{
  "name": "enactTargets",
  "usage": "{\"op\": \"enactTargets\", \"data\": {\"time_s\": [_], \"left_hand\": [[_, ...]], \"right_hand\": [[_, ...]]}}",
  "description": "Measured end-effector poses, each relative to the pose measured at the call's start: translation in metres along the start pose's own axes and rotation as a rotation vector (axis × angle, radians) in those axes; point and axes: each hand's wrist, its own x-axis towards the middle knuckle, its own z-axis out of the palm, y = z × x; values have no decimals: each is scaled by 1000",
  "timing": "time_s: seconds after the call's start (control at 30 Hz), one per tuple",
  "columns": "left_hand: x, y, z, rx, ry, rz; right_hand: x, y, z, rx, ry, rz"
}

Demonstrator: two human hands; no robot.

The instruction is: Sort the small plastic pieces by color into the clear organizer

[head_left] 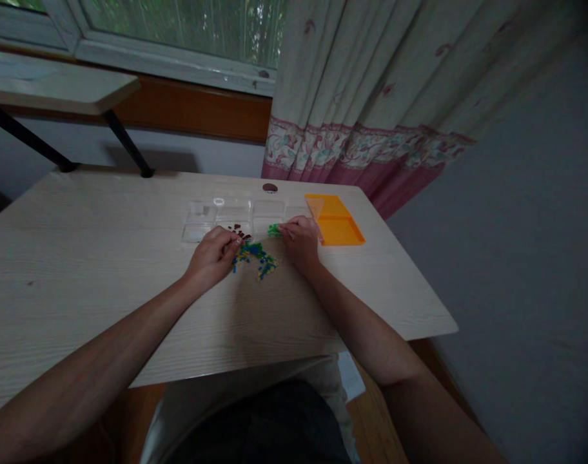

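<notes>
A small heap of blue, green and yellow pieces (255, 258) lies on the pale wooden table (81, 270) between my hands. My left hand (214, 254) rests at the heap's left edge, fingers curled in a pinch on something too small to make out. My right hand (301, 240) sits to the heap's right, fingers closed and pinched over a cluster of green pieces (273, 229). Just beyond the hands stands a clear compartment box (226, 218); one compartment holds dark brown pieces (236, 229), and the green pieces lie in another.
An orange tray (340, 225) with a clear lid piece lies right of the box. A round cable hole (269, 187) sits near the table's far edge. A shelf on black legs (57, 87) stands at the back left; a curtain (371, 96) hangs behind the table.
</notes>
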Motion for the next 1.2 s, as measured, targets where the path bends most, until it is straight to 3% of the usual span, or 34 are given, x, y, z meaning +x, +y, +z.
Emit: {"op": "enactTargets", "data": {"time_s": [0.3, 0.47, 0.6, 0.87, 1.2], "left_hand": [[1, -3, -4, 111, -11, 89], [-2, 4, -8, 309, -168, 217], [-5, 13, -8, 436, -262, 221], [-8, 14, -2, 458, -251, 211], [-7, 17, 14, 466, -245, 244]], "right_hand": [[1, 2, 0, 71, 55, -10], [0, -8, -8, 193, 41, -30], [-4, -24, -14, 215, 1, -45], [-7, -34, -16, 199, -81, -139], [-9, -39, -15, 180, -61, -136]]}}
